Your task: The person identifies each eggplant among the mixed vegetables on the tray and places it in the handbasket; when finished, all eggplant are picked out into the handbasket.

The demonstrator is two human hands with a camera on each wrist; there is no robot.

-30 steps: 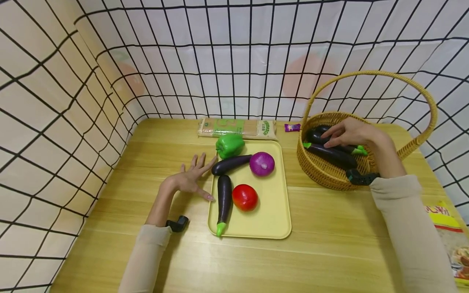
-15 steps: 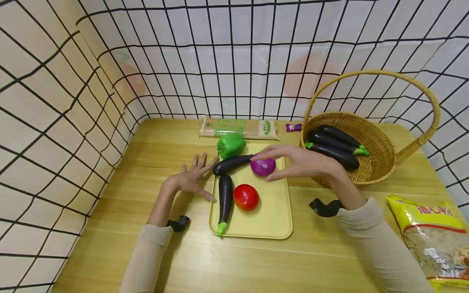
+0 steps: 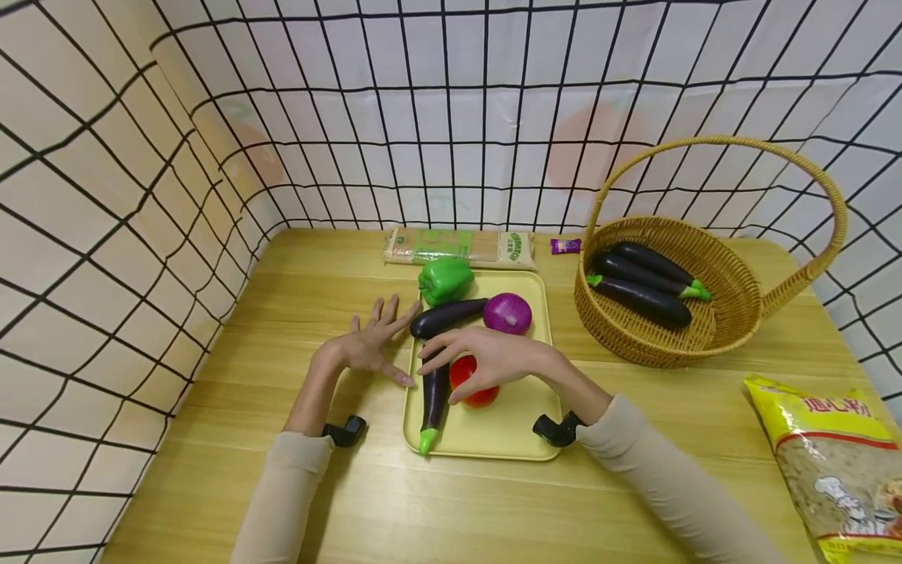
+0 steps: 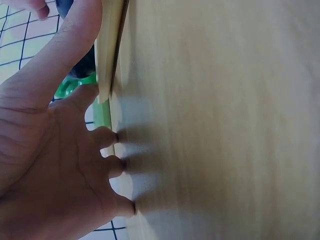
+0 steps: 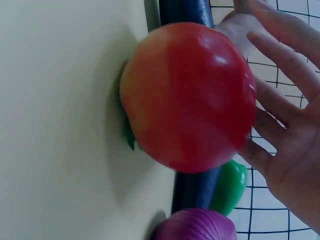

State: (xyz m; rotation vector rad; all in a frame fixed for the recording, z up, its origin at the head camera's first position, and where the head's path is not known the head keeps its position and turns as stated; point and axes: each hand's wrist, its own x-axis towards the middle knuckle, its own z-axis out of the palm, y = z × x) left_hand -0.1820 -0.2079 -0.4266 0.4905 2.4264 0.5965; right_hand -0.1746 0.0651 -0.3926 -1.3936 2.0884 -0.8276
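The right hand (image 3: 493, 356), fingers parted and empty, has swung from the basket (image 3: 613, 333) at two o'clock to above the tomato (image 5: 190, 97) and the eggplant (image 3: 433, 403) at eight o'clock in the tray (image 3: 507, 431), seemingly shifting work there, while the left hand (image 3: 359, 350) rests splayed on the tabletop (image 3: 395, 517) at nine.

A black grid (image 3: 485, 87) before whitish sheeting (image 3: 463, 48) borders the wooden table (image 3: 451, 509).

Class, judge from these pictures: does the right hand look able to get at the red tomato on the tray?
Probably yes. The right hand reaches over the red tomato, with nothing visible between the two; the nearest eggplant lies beside the tomato, not on it.
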